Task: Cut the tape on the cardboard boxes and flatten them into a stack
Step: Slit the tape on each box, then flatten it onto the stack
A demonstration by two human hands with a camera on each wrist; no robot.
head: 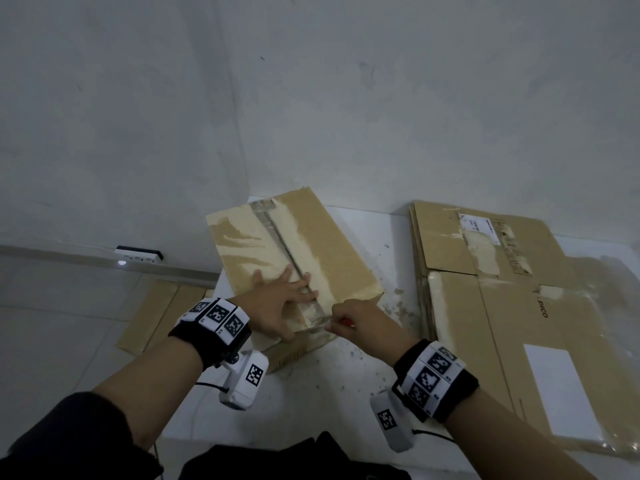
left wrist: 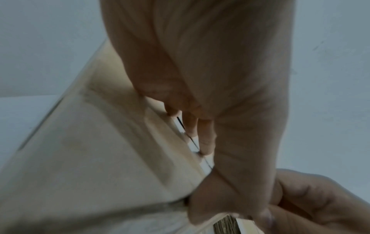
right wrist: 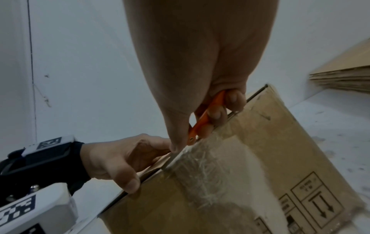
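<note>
Head view, box: a brown cardboard box (head: 294, 258) lies on the white table (head: 346, 393), its top seam covered by clear glossy tape (head: 313, 317).
Head view, left hand: the left hand (head: 280, 303) lies flat on the box top, fingers spread and straight, beside the seam.
Head view, right hand: the right hand (head: 360, 323) is curled round an orange-handled cutter (head: 344, 322) at the near end of the seam.
Head view, only here: a stack of flattened boxes (head: 502, 306) lies on the table to the right; more flat cardboard (head: 156, 313) lies on the floor at left.
Left wrist view, only here: blurred; straight fingers (left wrist: 207, 140) rest along the dark seam line, thumb over the box's near edge, with corrugated fluting showing at a cut edge.
Right wrist view, only here: the cutter's thin metal blade (right wrist: 170, 159) meets wrinkled tape at the box's top edge; printed arrow symbols (right wrist: 322, 209) mark the side panel.
</note>
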